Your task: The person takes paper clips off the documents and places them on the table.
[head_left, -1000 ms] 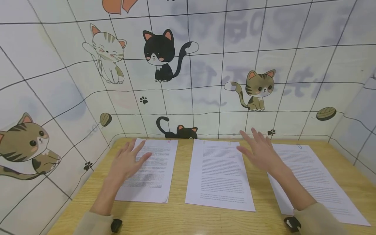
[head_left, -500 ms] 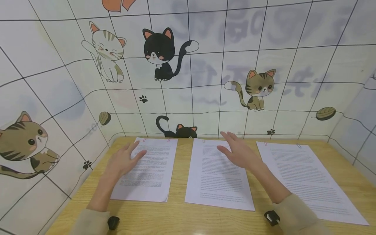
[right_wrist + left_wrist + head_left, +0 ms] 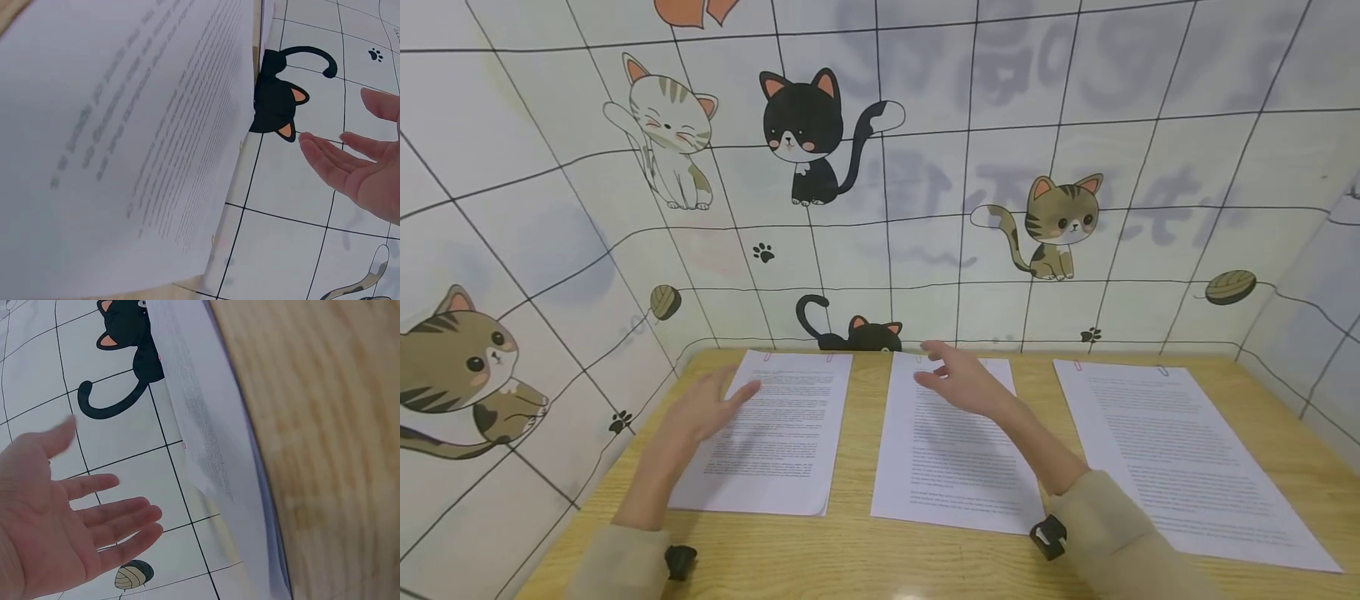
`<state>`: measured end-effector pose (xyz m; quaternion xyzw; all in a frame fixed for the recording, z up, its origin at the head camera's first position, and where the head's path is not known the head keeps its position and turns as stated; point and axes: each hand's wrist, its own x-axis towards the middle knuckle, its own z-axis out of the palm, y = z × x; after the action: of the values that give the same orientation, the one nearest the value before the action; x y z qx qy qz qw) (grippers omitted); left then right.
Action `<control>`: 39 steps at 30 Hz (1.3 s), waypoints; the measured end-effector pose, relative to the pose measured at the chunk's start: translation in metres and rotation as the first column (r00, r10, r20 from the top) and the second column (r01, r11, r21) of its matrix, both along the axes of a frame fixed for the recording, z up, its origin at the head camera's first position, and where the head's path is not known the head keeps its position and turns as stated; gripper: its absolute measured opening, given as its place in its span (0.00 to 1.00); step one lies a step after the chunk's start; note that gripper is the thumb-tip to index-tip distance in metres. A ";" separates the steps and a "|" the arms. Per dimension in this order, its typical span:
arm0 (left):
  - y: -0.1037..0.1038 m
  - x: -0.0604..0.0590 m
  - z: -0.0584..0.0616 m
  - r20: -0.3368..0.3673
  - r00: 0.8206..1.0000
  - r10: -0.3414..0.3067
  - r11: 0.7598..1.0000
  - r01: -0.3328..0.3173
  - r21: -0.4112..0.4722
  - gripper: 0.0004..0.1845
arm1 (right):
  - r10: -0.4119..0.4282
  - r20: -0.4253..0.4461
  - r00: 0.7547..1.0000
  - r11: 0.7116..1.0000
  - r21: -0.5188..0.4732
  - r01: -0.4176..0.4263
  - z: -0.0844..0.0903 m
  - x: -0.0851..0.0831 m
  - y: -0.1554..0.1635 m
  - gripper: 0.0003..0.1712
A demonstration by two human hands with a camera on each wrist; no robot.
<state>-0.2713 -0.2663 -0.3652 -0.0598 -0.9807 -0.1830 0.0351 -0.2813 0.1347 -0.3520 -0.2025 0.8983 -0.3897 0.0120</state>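
Three printed paper stacks lie side by side on the wooden table: the left stack (image 3: 775, 450), the middle stack (image 3: 955, 475) and the right stack (image 3: 1180, 467). Paper clips sit along their top edges, such as a pink clip (image 3: 830, 358) on the left stack. My left hand (image 3: 703, 408) hovers over the left stack's left side, fingers extended and holding nothing. Over the upper part of the middle stack is my right hand (image 3: 958, 379), its fingers relaxed and nothing in them. In both wrist views the left hand (image 3: 75, 525) and right hand (image 3: 362, 162) are apart from the paper.
A wall covering (image 3: 925, 250) with cartoon cats and a grid stands behind the table (image 3: 850, 550) and wraps round both sides. Black devices are worn at both wrists, the left device (image 3: 681, 562) and the right device (image 3: 1049, 537).
My right hand has moved left, from between the middle and right stacks to over the middle stack. My left hand has shifted slightly left and toward me. The stacks lie where they were.
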 end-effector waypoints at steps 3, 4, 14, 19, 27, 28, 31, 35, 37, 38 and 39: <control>-0.004 -0.002 0.000 -0.006 1.000 -0.011 1.000 0.011 0.000 0.45 | -0.012 0.061 0.998 0.999 -0.032 0.014 -0.001 -0.003 -0.012 0.33; -0.005 -0.002 0.000 -0.006 1.000 -0.015 1.000 0.015 -0.006 0.45 | -0.018 0.074 0.997 0.999 -0.030 0.020 -0.002 -0.004 -0.015 0.32; -0.015 -0.009 -0.006 0.039 0.999 -0.023 0.999 0.021 0.039 0.41 | -0.044 0.216 0.975 0.992 -0.105 0.068 -0.007 -0.003 -0.046 0.32; -0.021 -0.012 -0.008 0.043 0.998 -0.037 0.998 0.035 0.048 0.37 | 0.001 0.300 0.954 0.981 -0.187 0.059 -0.011 -0.002 -0.062 0.33; -0.029 -0.017 -0.010 0.138 0.990 0.008 0.997 -0.018 0.070 0.34 | 0.039 0.377 0.925 0.974 -0.223 0.050 -0.023 0.000 -0.086 0.33; -0.030 -0.018 -0.010 0.143 0.990 0.008 0.997 -0.018 0.072 0.34 | 0.037 0.382 0.924 0.973 -0.223 0.053 -0.024 0.000 -0.089 0.33; -0.031 -0.020 -0.011 0.158 0.987 0.012 0.997 -0.023 0.072 0.34 | 0.025 0.402 0.915 0.974 -0.218 0.069 -0.027 0.000 -0.096 0.29; -0.032 -0.021 -0.013 0.190 0.981 0.030 0.997 -0.042 0.060 0.34 | -0.005 0.444 0.896 0.971 -0.211 0.110 -0.032 -0.001 -0.104 0.21; -0.032 -0.022 -0.013 0.202 0.979 0.037 0.998 -0.048 0.050 0.34 | -0.020 0.462 0.887 0.968 -0.213 0.133 -0.033 -0.001 -0.108 0.17; -0.032 -0.022 -0.013 0.208 0.977 0.039 0.998 -0.050 0.048 0.34 | -0.025 0.471 0.882 0.965 -0.218 0.143 -0.033 -0.002 -0.109 0.16; -0.032 -0.022 -0.013 0.218 0.975 0.043 0.997 -0.054 0.047 0.33 | -0.028 0.475 0.879 0.963 -0.223 0.151 -0.032 -0.002 -0.111 0.14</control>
<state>-0.2934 -0.2983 -0.3780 -0.0146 -0.9747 -0.2132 -0.0660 -0.2829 0.0236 -0.3842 -0.0603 0.8199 -0.5387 0.1840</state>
